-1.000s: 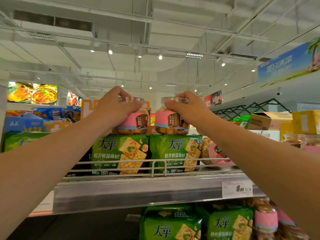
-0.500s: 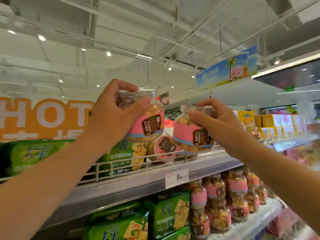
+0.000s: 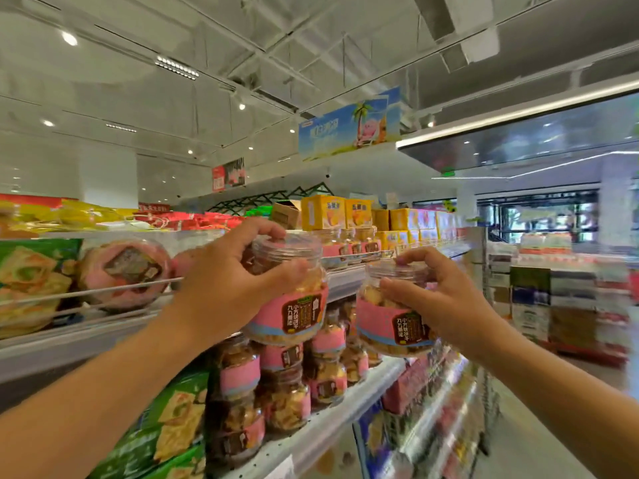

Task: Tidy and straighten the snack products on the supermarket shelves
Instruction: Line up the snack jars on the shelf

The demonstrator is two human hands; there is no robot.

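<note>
The left hand (image 3: 224, 285) holds one cookie jar (image 3: 294, 302) by its clear lid, up in the air at about 11 o'clock from the second jar (image 3: 394, 312). The right hand (image 3: 439, 302) holds that second jar the same way (both have pink labels). More jars (image 3: 287, 392) stand on the shelf (image 3: 332, 420) at 6 o'clock, under the two hands.

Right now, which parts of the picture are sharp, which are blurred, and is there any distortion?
Head view: the left hand and right hand, each gripping a pink-label jar, are fairly sharp; the shelving at the right edge is smeared by motion blur; the wide-angle lens bends the shelf edges; the ceiling lights glare.
</note>
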